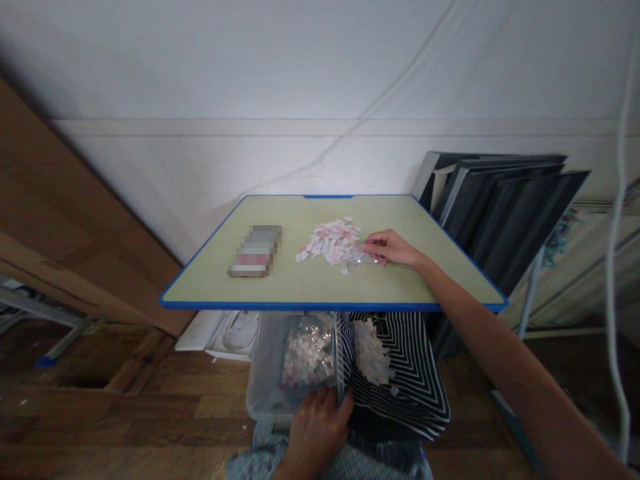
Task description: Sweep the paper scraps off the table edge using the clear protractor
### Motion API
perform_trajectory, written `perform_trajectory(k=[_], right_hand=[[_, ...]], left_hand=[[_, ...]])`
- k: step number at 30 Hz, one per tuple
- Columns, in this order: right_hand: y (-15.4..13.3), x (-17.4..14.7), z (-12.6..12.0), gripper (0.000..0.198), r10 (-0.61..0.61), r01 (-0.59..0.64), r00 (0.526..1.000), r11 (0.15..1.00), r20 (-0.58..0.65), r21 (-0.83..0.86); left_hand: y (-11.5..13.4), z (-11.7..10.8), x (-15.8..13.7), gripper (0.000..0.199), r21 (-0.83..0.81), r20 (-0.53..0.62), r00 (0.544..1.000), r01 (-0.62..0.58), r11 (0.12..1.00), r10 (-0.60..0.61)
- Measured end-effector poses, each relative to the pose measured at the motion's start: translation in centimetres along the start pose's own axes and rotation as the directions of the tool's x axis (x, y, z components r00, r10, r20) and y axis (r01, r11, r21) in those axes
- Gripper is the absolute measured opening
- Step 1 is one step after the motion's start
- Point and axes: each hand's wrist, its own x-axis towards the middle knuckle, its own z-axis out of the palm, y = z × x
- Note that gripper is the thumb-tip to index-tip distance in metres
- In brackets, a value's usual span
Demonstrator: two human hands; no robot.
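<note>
On the table, my right hand point(395, 247) is closed on a small clear plastic bag point(364, 255), which has something pinkish at the fingers. The bag touches the right side of a pile of small white and pink paper pieces point(331, 240). Below the table edge, my left hand point(320, 427) grips the near right rim of a translucent plastic bin point(270, 393), its fingers over the edge. Inside that bin lie shiny clear bags of pale and pink pieces point(310, 353). Beside it, a black-and-white striped box point(420, 373) holds a heap of loose pale pieces point(373, 353).
A pixelated phone-shaped object point(256, 251) lies on the left of the blue-edged table point(280, 293). Dark flat panels point(500, 207) lean against the wall at the right. A white cable point(617, 267) hangs at far right. White boxes point(220, 333) stand beneath the table.
</note>
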Motion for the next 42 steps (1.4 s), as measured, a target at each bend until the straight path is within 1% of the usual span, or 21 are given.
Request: perform_trajectory(k=[7, 12, 19, 27, 32, 38, 42], right_hand=[[0.11, -0.01, 0.08, 0.042, -0.004, 0.004, 1.000, 1.000, -0.003, 0.003], [0.26, 0.02, 0.06, 0.041, -0.007, 0.007, 1.000, 1.000, 0.004, 0.002], [0.28, 0.03, 0.14, 0.040, -0.022, 0.022, 1.000, 1.000, 0.003, -0.011], [-0.32, -0.22, -0.24, 0.038, -0.059, 0.057, 0.996, 0.998, -0.063, -0.039], [-0.37, -0.39, -0.39, 0.039, -0.057, 0.056, 0.998, 0.998, -0.036, -0.032], [-0.25, -0.33, -0.19, 0.040, -0.046, 0.045, 0.999, 0.999, -0.012, -0.017], [-0.17, -0.33, -0.08, 0.040, -0.033, 0.033, 0.999, 0.999, 0.006, -0.014]], left_hand=[[0.00, 0.37, 0.03, 0.042, 0.017, -0.055, 0.998, 0.005, 1.000, -0.004], [-0.02, 0.12, 0.08, 0.043, 0.001, -0.043, 0.999, -0.003, 1.000, 0.003], [-0.01, 0.42, 0.03, 0.042, 0.010, -0.060, 0.998, -0.003, 1.000, 0.004], [-0.05, 0.43, -0.02, 0.043, -0.006, -0.031, 0.999, -0.013, 1.000, 0.013], [-0.15, 0.61, -0.03, 0.042, 0.002, -0.059, 0.998, -0.015, 1.000, 0.015], [-0.08, 0.84, -0.09, 0.039, 0.034, -0.136, 0.990, -0.025, 0.999, 0.030], [0.00, 0.70, -0.06, 0.038, 0.032, -0.121, 0.992, -0.022, 0.999, 0.026]])
